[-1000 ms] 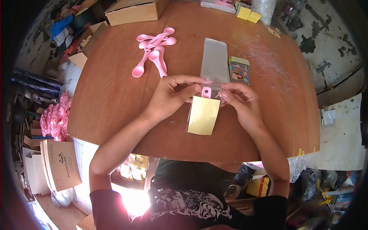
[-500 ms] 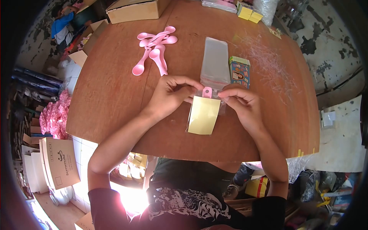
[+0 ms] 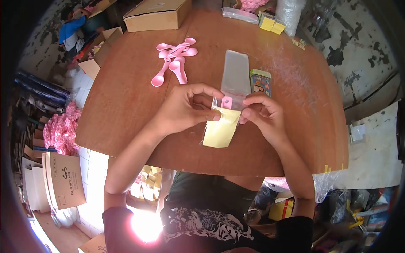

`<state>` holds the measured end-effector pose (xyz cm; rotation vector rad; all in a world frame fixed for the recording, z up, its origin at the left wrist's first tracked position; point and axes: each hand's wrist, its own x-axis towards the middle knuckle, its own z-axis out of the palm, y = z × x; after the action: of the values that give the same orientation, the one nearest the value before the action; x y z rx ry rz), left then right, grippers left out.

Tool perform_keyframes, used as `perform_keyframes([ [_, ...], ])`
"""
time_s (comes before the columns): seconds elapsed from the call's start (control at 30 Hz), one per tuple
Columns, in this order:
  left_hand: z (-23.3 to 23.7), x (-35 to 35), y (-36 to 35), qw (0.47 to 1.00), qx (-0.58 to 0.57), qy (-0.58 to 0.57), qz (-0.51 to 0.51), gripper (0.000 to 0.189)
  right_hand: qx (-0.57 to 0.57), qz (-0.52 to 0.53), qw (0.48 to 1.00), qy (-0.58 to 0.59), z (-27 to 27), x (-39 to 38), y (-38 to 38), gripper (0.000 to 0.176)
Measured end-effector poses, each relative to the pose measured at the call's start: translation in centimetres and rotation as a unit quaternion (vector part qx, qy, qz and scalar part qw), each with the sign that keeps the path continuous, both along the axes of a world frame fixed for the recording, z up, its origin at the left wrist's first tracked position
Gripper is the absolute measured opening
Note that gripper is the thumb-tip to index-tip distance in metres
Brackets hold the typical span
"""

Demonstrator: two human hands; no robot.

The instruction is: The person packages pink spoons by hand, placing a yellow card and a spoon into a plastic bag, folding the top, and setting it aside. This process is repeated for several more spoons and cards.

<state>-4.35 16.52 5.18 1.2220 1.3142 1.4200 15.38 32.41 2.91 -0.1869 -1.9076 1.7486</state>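
"What do we see changed since the frame before?"

"Down onto the yellow card (image 3: 220,131) has come our left thumb, near its top edge, and the card's top now leans a little our right way. We had that thumb up beside the pink handle (image 3: 227,102)."

"And our hands?"

"Our left hand (image 3: 179,109) is closed on the clear packet (image 3: 237,103), thumb in front, forefinger arched toward its top. Our right hand (image 3: 268,116) has its fingers curled, thumb and forefinger close together at the packet's right edge; we can't tell whether they pinch it."

"Where's the packet, then?"

"Between our hands, above the near part of the bench (image 3: 122,109), card inside, the handle's holed end showing above the card."

"Beyond it?"

"We've clear bags (image 3: 236,69) just past it, a colourful box (image 3: 261,81) beside them, and pink spoons (image 3: 179,72) piled to the left."
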Motion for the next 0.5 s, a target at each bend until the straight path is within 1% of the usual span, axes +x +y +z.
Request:
perform_keyframes([
  [0.03, 1.1, 0.5, -1.2, 1.0, -0.013, -0.01, -0.008, 0.039, -0.037, 0.01, 0.999, 0.0, 0.4, 0.1, 0.2, 0.017],
  [0.07, 2.7, 1.6, -3.1, 0.998, -0.032, 0.05, -0.007, 0.034, -0.033, 0.01, 0.999, 0.004, 0.5, -0.2, 0.4, 0.017],
  [0.1, 2.6, 2.2, -5.1, 0.997, -0.008, 0.072, -0.025, 0.031, 0.052, -0.034, 0.998, -0.009, 0.4, -0.5, 0.9, 0.017],
  [0.13, 2.1, 2.5, -6.6, 0.989, 0.058, 0.087, -0.103, 0.031, 0.136, -0.08, 0.987, -0.023, 0.4, -0.7, 1.3, 0.017],
  [0.17, 2.4, 2.9, -7.9, 0.965, 0.117, 0.176, -0.158, 0.03, 0.245, -0.101, 0.963, -0.054, 0.9, -0.7, 1.5, 0.022],
  [0.2, 1.9, 3.7, -9.7, 0.964, 0.062, 0.169, -0.195, 0.027, 0.243, -0.104, 0.963, -0.053, 1.1, -0.8, 1.8, 0.022],
  [0.23, 0.1, 3.8, -11.0, 0.957, 0.061, 0.167, -0.231, 0.03, 0.325, -0.093, 0.936, -0.097, 1.2, -1.0, 2.2, 0.025],
  [0.27, -1.1, 3.8, -12.3, 0.949, 0.012, 0.185, -0.256, 0.029, 0.404, -0.081, 0.901, -0.14, 1.2, -1.1, 2.3, 0.028],
  [0.3, -2.5, 3.7, -13.4, 0.945, -0.053, 0.202, -0.25, 0.028, 0.402, -0.082, 0.901, -0.138, 0.8, -1.2, 2.4, 0.028],
  [0.33, -4.4, 3.3, -14.6, 0.938, -0.117, 0.22, -0.242, 0.027, 0.476, -0.092, 0.867, -0.118, 0.1, -1.4, 2.5, 0.03],
  [0.37, -6.9, 2.5, -16.1, 0.914, -0.166, 0.31, -0.201, 0.026, 0.547, -0.102, 0.825, -0.097, -0.5, -1.6, 2.7, 0.033],
  [0.4, -9.6, 1.5, -17.7, 0.879, -0.212, 0.396, -0.158, 0.025, 0.546, -0.104, 0.826, -0.095, -0.9, -1.7, 2.6, 0.033],
  [0.43, -12.1, 0.5, -19.7, 0.849, -0.247, 0.451, -0.12, 0.031, 0.569, -0.114, 0.807, -0.112, -1.2, -1.8, 2.5, 0.035],
  [0.47, -13.4, -0.1, -20.9, 0.814, -0.281, 0.502, -0.082, 0.038, 0.591, -0.122, 0.787, -0.129, -1.5, -1.8, 2.4, 0.038],
  [0.5, -12.1, 0.2, -21.4, 0.775, -0.305, 0.547, -0.091, 0.049, 0.59, -0.124, 0.787, -0.128, -1.8, -1.8, 2.4, 0.038],
])
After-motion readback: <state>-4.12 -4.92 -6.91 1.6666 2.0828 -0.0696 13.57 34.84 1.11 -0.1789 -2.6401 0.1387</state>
